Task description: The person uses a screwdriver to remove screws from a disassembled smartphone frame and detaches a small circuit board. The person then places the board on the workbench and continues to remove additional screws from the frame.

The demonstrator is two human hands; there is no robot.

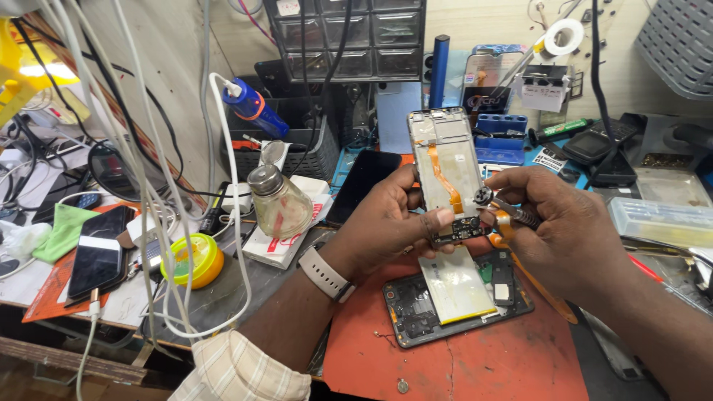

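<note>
Right now the left hand [386, 215] grips an opened phone frame [444, 167], thumb pinning its small bottom board [464, 230]. The right hand [564, 230] pinches a screwdriver [512, 214] there. Freeing that board looks the step; steadiness needed.

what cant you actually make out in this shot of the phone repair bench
Head view only:
- Tool tip in the right hand: hidden by the fingers, and too small where it meets the phone frame.
- Left hand palm and grip on the frame: turned away.
- Opened phone body: partly covered by both hands.
- Drawer cabinet: cut by the top edge.
</note>
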